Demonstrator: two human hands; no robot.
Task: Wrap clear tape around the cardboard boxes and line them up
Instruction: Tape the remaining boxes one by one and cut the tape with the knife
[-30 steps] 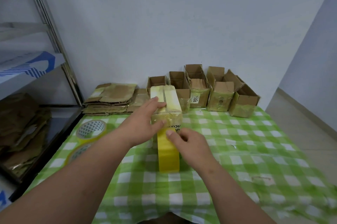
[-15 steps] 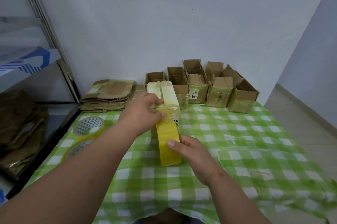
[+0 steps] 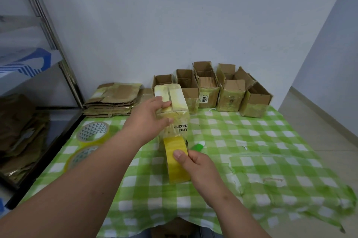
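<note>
**Box under wrap: tape drawn out toward the person**

Right hand [image 3: 195,168]: thumb on top and fingers beneath pinch the tape roll [image 3: 177,160]. The roll stands on edge, nearer the person than a second ago, when it sat close against the front of the box. A clear strip now runs from it up the front face of the box.

Left hand [image 3: 149,119]: fingers curl over the near top edge of the box [image 3: 174,112], pinning it where the strip begins. It gripped the same spot a second ago.

Box: upright on the tablecloth [image 3: 251,141], middle of the table, top flaps shut, print on its front face seen upside down.

Judgement: the pull has paid out a fresh length, probably enough to take under or round the box; this wrap is under way and the box has not yet joined the line.

Around:
- Row of boxes [image 3: 213,92] along the wall, flaps open, lower walls taped.
- Flat cardboard [image 3: 114,100], stacked at the back left.
- Two spare rolls [image 3: 93,133], lying flat at the left.
- Green object [image 3: 197,146], just right of the box, too blurred to name; it may foul the strip if the box turns that way.
- Shelf [image 3: 29,67], far left.
</note>
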